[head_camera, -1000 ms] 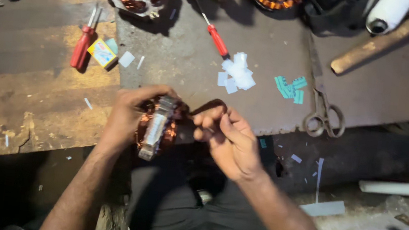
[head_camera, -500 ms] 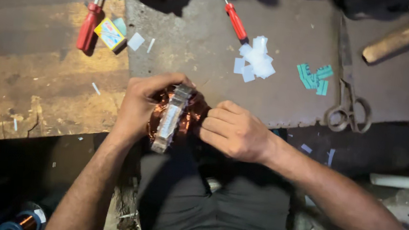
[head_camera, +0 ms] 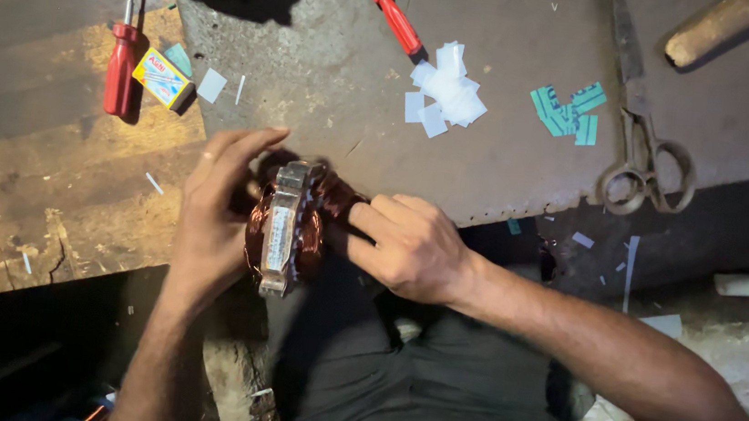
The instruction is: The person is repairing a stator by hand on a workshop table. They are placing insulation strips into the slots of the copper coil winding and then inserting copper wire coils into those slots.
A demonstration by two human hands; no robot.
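Copper-wound ribbed steel stator (head_camera: 286, 225) clasped between left hand (head_camera: 214, 213), right hand (head_camera: 408, 246).

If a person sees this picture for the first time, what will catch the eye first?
First, the copper-wound motor stator at the centre, at the bench edge, held between the left hand and the right hand. Next, the white paper pieces on the grey sheet above it, a red screwdriver beside them. Old scissors lie at the right.

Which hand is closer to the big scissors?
The right hand. It sits on the copper coil, below and left of the scissors on the table. The left hand is on the coil's far side, farther away.
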